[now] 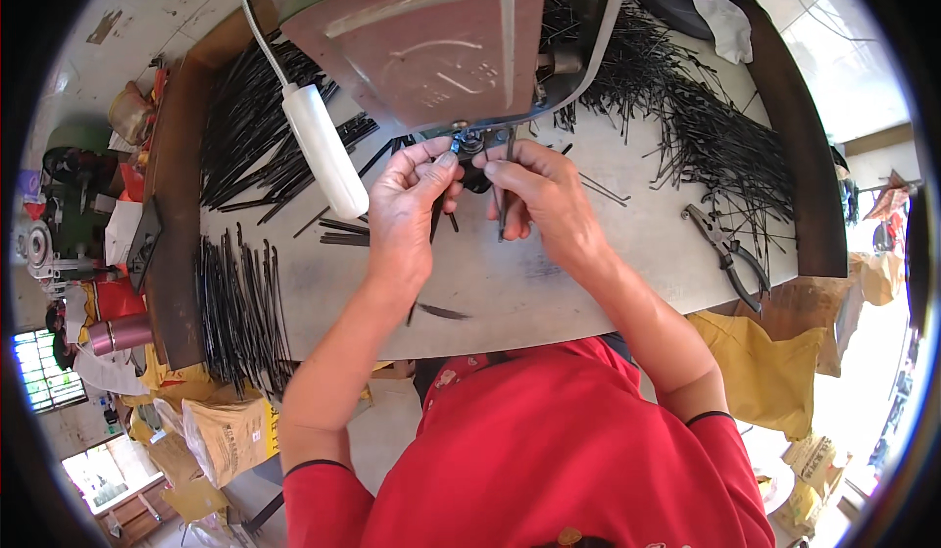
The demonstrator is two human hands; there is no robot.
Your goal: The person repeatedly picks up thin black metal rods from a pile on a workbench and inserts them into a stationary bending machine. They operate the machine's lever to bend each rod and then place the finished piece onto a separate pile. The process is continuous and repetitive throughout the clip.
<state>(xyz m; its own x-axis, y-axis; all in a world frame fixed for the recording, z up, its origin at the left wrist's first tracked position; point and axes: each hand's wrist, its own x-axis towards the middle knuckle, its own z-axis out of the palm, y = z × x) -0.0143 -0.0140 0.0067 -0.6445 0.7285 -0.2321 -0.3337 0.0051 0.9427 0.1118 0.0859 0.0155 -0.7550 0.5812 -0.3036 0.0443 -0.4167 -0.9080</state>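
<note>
Here, a brown-rimmed grey worktable (549, 298) bears thin black rods (238, 308); by a dull-red metal machine (421, 58), the right hand (545, 195) pinches one slender dark rod (503, 220), lengthwise toward the person; the left hand (404, 205)'s grip is unclear

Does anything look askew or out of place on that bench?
Yes: the far-right black rods lie tangled and crisscrossed, unlike the roughly parallel near-left bundle. The pliers lie handles spread near the edge of the table.
</note>
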